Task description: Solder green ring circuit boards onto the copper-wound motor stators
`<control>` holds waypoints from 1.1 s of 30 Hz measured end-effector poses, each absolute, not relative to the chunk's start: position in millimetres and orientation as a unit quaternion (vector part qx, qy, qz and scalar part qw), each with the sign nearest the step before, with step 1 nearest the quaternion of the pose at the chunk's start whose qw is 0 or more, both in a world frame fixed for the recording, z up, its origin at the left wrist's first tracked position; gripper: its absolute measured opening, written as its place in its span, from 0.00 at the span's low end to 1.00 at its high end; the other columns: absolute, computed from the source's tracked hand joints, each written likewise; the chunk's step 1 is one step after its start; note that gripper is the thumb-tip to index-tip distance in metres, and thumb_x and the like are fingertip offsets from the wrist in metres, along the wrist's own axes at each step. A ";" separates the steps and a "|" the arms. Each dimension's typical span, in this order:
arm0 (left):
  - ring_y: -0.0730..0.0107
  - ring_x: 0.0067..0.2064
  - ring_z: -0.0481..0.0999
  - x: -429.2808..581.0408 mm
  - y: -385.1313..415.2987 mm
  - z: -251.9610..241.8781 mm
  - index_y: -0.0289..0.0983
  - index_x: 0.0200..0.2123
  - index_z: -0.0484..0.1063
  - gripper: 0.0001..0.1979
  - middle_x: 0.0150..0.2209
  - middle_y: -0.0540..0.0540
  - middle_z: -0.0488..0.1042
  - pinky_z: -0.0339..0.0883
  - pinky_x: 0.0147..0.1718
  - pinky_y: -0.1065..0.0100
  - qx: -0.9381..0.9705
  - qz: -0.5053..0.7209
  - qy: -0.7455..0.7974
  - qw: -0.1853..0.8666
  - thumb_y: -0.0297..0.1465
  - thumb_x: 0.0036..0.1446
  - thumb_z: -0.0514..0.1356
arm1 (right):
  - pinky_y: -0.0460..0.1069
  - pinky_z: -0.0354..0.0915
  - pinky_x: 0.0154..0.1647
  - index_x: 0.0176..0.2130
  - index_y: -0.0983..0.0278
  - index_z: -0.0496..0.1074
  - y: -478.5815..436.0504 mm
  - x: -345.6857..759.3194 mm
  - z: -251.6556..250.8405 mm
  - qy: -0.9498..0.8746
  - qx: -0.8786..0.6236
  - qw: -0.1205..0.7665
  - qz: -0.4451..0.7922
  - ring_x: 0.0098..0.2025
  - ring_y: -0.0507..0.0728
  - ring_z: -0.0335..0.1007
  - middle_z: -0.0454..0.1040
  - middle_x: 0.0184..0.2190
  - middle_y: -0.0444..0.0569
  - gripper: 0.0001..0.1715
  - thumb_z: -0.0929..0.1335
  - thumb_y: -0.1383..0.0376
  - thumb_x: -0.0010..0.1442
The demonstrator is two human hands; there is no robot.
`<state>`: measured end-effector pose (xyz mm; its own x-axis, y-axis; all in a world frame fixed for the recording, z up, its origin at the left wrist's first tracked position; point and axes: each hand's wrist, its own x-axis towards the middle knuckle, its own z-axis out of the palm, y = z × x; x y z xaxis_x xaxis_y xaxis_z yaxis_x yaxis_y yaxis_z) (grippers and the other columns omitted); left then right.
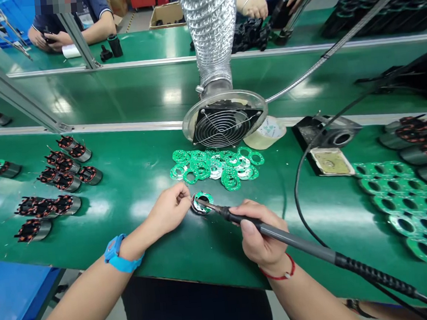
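In the head view, my right hand (259,247) grips a soldering iron (301,242) like a pen. Its tip reaches a round green circuit board (208,198) on top of a motor stator in front of me. My left hand (171,207) is closed in a pinch at the left edge of that board. Whatever lies between its fingertips is too small to make out. Just beyond the stator lies a loose pile of ring-shaped green circuit boards (201,170).
A fume extractor fan (221,125) hangs over the pile from a silver duct. Several stators (67,203) stand left, more (416,156) at right beside panelled ring boards (411,201). A soldering stand with sponge (331,161) and tape roll (266,133) sit behind. Co-workers' arms show across the bench.
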<state>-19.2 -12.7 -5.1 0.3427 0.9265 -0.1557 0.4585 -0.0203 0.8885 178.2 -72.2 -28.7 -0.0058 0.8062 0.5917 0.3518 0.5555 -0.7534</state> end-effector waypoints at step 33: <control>0.66 0.36 0.68 -23.3 -17.4 -3.4 0.38 0.30 0.64 0.06 0.32 0.47 0.68 0.60 0.36 0.66 0.815 0.197 0.488 0.244 0.24 0.57 0.50 | 0.60 0.68 0.49 0.59 0.59 0.57 -49.8 165.2 -27.5 -0.774 -0.489 0.361 0.176 0.49 0.61 0.69 0.71 0.50 0.54 0.27 0.64 0.69 0.61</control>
